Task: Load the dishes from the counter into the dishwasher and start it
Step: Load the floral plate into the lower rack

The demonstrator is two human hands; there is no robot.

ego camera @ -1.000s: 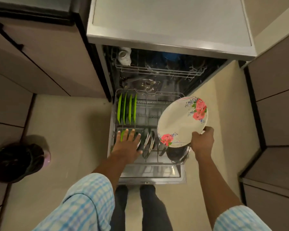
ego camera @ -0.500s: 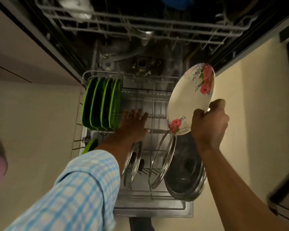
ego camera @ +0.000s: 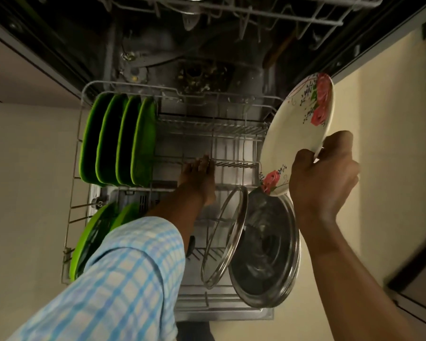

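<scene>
Floral plate held over the pulled-out lower rack of the open dishwasher.

The floral plate (ego camera: 296, 134) is tilted on edge above the right side of the lower rack (ego camera: 231, 129), its rim pinched in the right hand (ego camera: 322, 175), which is clamped on it. The left hand (ego camera: 198, 178) reaches into the rack, fingers on a row of tines; whether it grips them cannot be told. Four green plates (ego camera: 119, 141) stand upright at the rack's far left; a glass lid (ego camera: 223, 237) and a steel lid (ego camera: 266, 252) lean in the near part.
</scene>
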